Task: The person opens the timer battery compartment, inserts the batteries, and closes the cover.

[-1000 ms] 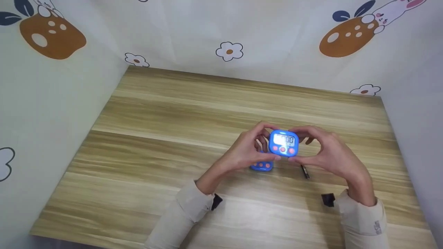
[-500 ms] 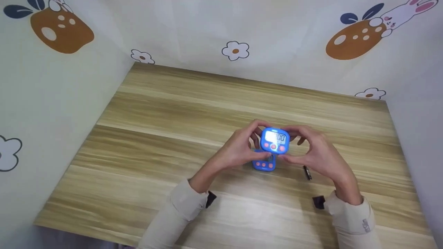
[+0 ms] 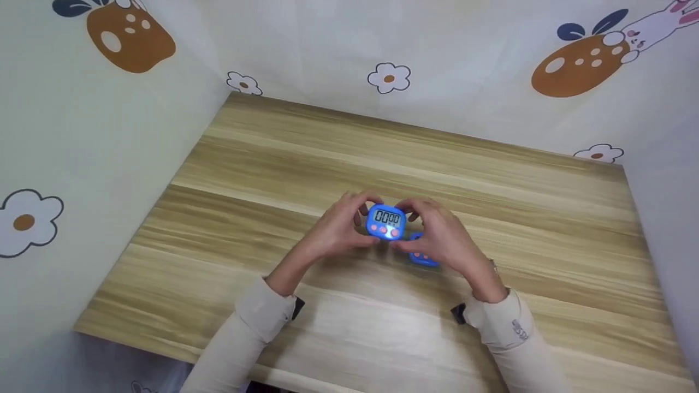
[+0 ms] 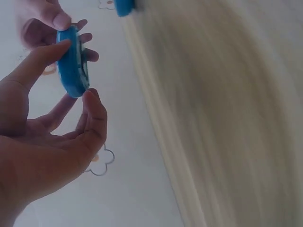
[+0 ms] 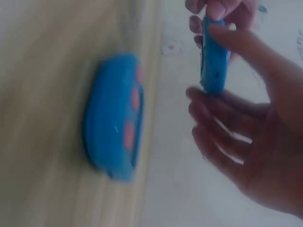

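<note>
Both hands hold a small blue digital timer (image 3: 386, 222) up over the table, its lit screen reading zeros above a row of pink-orange buttons. My left hand (image 3: 343, 225) pinches its left side between thumb below and fingers above. On the opposite side, my right hand (image 3: 437, 232) grips it the same way. The left wrist view shows the timer (image 4: 72, 64) edge-on between the fingertips. A second blue timer (image 3: 424, 258) lies on the table, partly hidden behind the right hand; the right wrist view shows this second timer (image 5: 113, 118) blurred and close.
The wood-grain table (image 3: 284, 147) is bounded by pale curtain walls (image 3: 306, 49) printed with flowers and fruit at the back and sides. Black wrist straps (image 3: 460, 314) show at the sleeve cuffs. The table's front edge runs below the forearms.
Both hands have carried the held timer leftward, from above the second timer to its left. The small dark stick-like item on the table is now hidden by the right arm. The head view has shifted.
</note>
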The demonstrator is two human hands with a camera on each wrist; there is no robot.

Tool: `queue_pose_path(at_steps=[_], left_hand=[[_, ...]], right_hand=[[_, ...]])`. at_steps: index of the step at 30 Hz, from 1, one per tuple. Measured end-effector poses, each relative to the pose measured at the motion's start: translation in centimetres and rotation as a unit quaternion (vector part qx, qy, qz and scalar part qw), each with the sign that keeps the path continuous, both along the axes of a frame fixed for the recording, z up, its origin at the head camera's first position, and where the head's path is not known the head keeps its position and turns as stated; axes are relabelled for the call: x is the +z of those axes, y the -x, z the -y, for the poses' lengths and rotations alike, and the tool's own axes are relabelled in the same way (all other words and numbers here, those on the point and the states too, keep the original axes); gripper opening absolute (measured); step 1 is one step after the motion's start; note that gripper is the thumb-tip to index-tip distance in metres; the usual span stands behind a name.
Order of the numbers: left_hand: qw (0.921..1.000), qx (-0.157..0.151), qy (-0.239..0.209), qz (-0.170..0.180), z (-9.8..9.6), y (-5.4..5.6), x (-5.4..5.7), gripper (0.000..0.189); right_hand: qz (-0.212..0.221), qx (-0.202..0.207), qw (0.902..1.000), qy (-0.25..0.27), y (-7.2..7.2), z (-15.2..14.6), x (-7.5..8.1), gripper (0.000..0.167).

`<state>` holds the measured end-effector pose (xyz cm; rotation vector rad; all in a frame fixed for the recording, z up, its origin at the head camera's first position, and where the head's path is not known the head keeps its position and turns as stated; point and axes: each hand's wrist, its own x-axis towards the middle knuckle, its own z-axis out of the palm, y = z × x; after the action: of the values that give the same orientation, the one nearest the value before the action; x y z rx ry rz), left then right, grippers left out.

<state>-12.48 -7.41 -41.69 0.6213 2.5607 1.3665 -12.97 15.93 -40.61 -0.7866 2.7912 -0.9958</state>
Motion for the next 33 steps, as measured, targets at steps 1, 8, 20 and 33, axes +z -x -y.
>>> queue_pose_path(at_steps=[1, 8, 20, 33], left_hand=[[0.9999, 0.005, 0.013, 0.001, 0.3, 0.0, -0.2, 0.063], [0.9974, 0.009, 0.071, 0.012, 1.9, -0.1, -1.5, 0.062], [0.9945, 0.025, 0.097, 0.031, 2.4, -0.1, -2.4, 0.063], [0.9909, 0.032, 0.125, 0.038, 2.2, -0.2, -2.3, 0.079]], right_hand=[[-0.002, -0.002, 1.0000, -0.007, 0.0, 0.6, -0.3, 0.063], [-0.033, 0.007, 0.9981, -0.052, 0.1, 3.2, -2.0, 0.060], [-0.002, -0.003, 0.9968, -0.080, 0.3, 4.6, -3.4, 0.063], [-0.005, 0.005, 0.9981, -0.062, 0.3, 4.0, -3.7, 0.073]])
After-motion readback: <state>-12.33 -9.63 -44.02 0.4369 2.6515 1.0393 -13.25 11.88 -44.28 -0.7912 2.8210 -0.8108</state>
